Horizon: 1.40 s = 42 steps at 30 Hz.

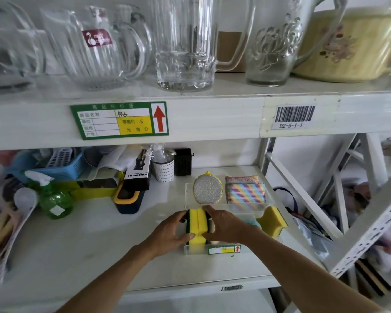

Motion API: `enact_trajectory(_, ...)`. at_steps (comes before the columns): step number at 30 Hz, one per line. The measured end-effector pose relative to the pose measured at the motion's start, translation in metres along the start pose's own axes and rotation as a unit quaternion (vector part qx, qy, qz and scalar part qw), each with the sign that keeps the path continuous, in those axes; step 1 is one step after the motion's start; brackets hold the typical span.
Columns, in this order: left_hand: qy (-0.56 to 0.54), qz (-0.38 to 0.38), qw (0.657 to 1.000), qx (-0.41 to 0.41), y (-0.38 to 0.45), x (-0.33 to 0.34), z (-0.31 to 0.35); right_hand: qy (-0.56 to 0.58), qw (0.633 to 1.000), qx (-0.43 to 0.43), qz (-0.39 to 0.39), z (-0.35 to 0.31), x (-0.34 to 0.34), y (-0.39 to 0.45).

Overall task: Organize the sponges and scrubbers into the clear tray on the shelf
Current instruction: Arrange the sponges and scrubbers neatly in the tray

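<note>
A clear tray [246,249] stands on the lower shelf's right part. In its front left corner stand two yellow sponges [197,224] with dark green backs, on edge and side by side. My left hand [171,231] presses them from the left, my right hand [224,224] from the right. At the tray's back a round silver scrubber [207,190] with a yellow rim stands upright, beside striped cloths [246,191]. Another yellow sponge [272,220] sits at the tray's right side, partly behind my right wrist.
Left of the tray lie a yellow-and-navy brush [128,198], a spray bottle box [139,170], a green spray bottle [54,199] and a blue basket [61,163]. Glass jugs [183,41] line the upper shelf. A white diagonal shelf frame [303,195] rises at right.
</note>
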<state>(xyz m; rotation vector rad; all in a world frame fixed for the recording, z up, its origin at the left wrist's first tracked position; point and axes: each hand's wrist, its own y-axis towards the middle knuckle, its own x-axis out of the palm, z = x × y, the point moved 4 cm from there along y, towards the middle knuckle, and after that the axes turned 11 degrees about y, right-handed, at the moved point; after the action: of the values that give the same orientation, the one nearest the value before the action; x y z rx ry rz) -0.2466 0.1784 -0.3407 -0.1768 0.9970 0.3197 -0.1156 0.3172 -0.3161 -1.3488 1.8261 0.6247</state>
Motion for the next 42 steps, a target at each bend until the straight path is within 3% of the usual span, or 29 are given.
enact_trajectory(16, 0.043, 0.018, 0.999, 0.014, -0.006, -0.009, 0.009, 0.017, 0.999, 0.018, -0.035, 0.01, -0.011, -0.004)
enact_trajectory(21, 0.052, 0.164, 0.984, 0.055, 0.004, -0.029, 0.033, -0.002, 0.996, 0.025, 0.08, 0.027, -0.049, -0.021)
enact_trajectory(25, 0.135, 0.194, 0.962, 0.139, 0.026, -0.027, 0.072, -0.087, 0.977, 0.051, 0.186, 0.048, -0.073, -0.033)
enact_trajectory(30, 0.294, 0.115, 0.935, 0.162, 0.052, -0.006, 0.114, -0.238, 0.956, 0.138, 0.102, 0.056, -0.072, -0.042)
enact_trajectory(34, 0.441, 0.019, 0.892, 0.098, 0.065, 0.012, 0.132, -0.412, 0.898, 0.147, 0.037, 0.053, -0.054, -0.044)
enact_trajectory(39, 0.569, -0.068, 0.818, 0.039, 0.073, 0.027, 0.136, -0.44, 0.883, 0.164, 0.023, 0.055, -0.041, -0.046)
enact_trajectory(42, 0.6, -0.087, 0.795, 0.025, 0.074, 0.034, 0.134, -0.428, 0.885, 0.18, 0.024, 0.059, -0.036, -0.047)
